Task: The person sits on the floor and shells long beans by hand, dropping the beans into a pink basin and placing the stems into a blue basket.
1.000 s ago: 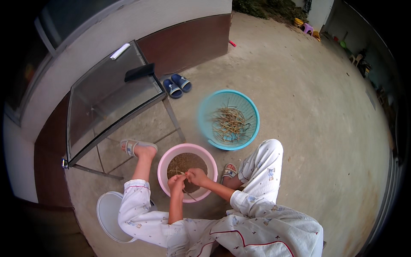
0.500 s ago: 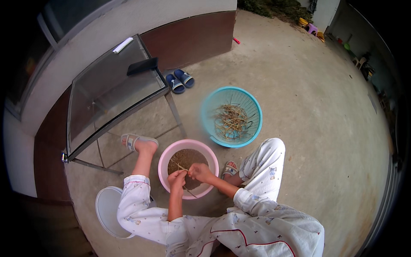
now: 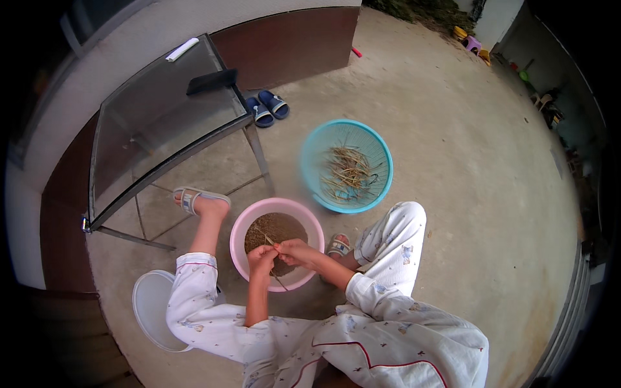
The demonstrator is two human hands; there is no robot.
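Observation:
Both my hands meet over a pink basin that holds a layer of small brown grains or seeds. A thin, dry, straw-coloured pod runs between them, one end poking up past the fingertips and the other hanging below. My left hand is closed on the pod. Fingers pinched, my right hand grips it just beside the left. Beyond the basin, a turquoise slatted basket contains a loose heap of similar dry pods.
At the left stands a glass-topped metal table with a dark flat object and a white strip on it. Blue slippers lie by its leg. A white bucket is beside my left leg. Concrete floor stretches to the right.
My right hand's fingers have closed in against the left at the pod. The whole scene sits slightly higher and further left, as my view has shifted.

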